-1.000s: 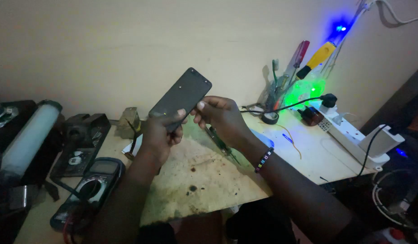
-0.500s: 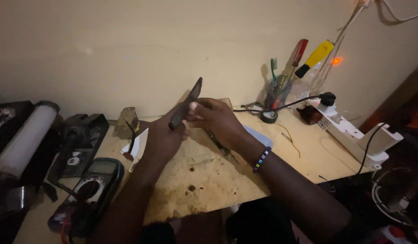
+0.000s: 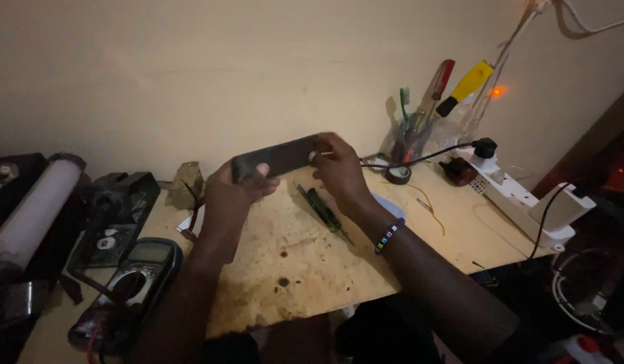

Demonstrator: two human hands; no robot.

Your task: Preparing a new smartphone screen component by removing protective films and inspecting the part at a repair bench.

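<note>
Dark flat phone (image 3: 277, 158) held sideways above stained board (image 3: 305, 269): left hand (image 3: 234, 195) clamped on one end, right hand (image 3: 339, 168) pinched on other.

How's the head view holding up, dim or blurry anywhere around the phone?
Head view: dim, warm light overall; the left hand and right hand look slightly motion-blurred on the dark phone; the left edge sinks into shadow; an orange light glares near the screwdrivers.

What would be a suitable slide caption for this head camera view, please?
Both hands, left and right, hold a dark phone level above a stained wooden board.
</note>
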